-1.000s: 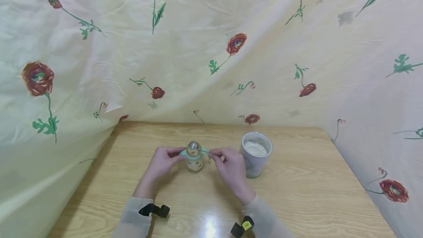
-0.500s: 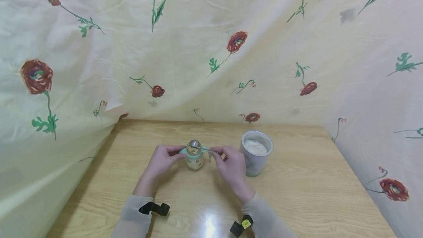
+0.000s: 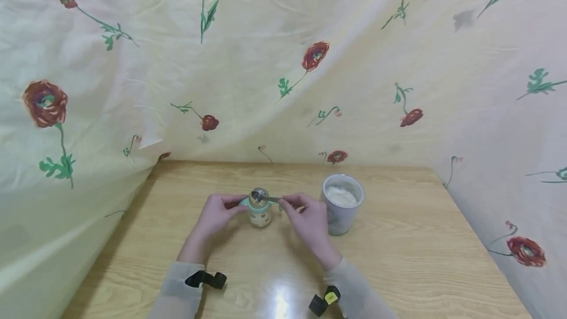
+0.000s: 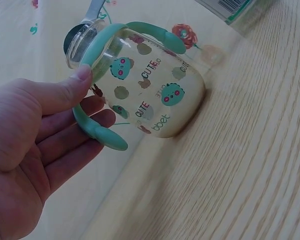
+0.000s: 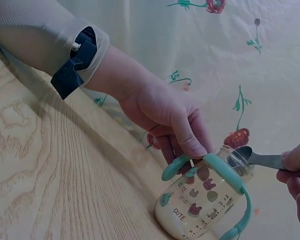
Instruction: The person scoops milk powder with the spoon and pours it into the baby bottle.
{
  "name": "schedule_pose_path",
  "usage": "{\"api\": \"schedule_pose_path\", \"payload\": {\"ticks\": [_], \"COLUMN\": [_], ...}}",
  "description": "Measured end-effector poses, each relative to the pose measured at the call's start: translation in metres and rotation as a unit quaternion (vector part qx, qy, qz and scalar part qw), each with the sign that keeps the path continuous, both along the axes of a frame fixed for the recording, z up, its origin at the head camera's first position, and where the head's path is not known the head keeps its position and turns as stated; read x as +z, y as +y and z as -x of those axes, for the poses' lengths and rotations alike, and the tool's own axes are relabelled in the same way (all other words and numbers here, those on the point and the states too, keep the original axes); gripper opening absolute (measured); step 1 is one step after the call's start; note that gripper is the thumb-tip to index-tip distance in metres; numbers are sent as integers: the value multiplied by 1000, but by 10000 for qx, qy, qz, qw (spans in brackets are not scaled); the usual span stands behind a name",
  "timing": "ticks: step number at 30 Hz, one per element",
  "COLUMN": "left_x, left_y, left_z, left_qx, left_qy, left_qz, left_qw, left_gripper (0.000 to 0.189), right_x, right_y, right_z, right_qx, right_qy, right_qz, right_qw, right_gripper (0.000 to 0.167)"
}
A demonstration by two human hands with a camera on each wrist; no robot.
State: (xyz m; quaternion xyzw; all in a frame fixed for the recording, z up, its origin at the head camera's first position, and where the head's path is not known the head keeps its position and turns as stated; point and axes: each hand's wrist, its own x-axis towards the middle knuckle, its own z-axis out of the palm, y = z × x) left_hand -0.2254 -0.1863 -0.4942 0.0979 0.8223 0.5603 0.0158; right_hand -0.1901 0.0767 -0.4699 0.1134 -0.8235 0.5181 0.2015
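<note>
While the left hand steadies the bottle, its thumb presses the green ring at the neck and its fingers curl under the near handle. This side grip presumably serves two functions: it resists tipping and leaves the mouth unobstructed from above. The right hand pinches the spoon by its stem between thumb and fingers. The spoon enters from the right, roughly level, its bowl at the bottle mouth; whether metal touches glass cannot be determined. Holding the stem away from the bowl likely keeps the fingers clear of the neck.

The bottle stands upright on the table, between the hands, so its base probably carries the weight and the left hand need only stabilise. The second handle projects toward the right hand and is not gripped. Pale contents show in the lower part of the bottle.

Just beyond the right hand stands the canister, lidless, with white powder visible inside. Its position suits short spoon travel to the bottle. Behind the table hangs a flower-print cloth, apparently serving as a backdrop.
</note>
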Motion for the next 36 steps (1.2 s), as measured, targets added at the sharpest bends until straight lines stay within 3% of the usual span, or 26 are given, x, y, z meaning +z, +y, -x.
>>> {"api": "schedule_pose_path", "payload": {"ticks": [9,19,29,36], "left_x": [-1,4,14,17], "left_y": [-2,-5,-7,-6], "left_z": [-5,-3,-4,-4], "left_qx": [-26,-122,188,107], "left_qy": [-16,102,66,96], "left_qz": [57,-203,-333,-420], "left_qw": [10000,9997,9992,9990], "left_gripper": [32,40,40,40], "right_x": [3,15,32,40], "right_y": [-3,-4,3,9], "right_z": [-7,-7,-17,-20], "right_qx": [24,72,381,497], "right_qy": [-571,-631,-937,-1329], "right_qz": [579,1112,1645,1967], "right_qw": [9967,9918,9812,9701], "right_gripper": [5,7,10,12]}}
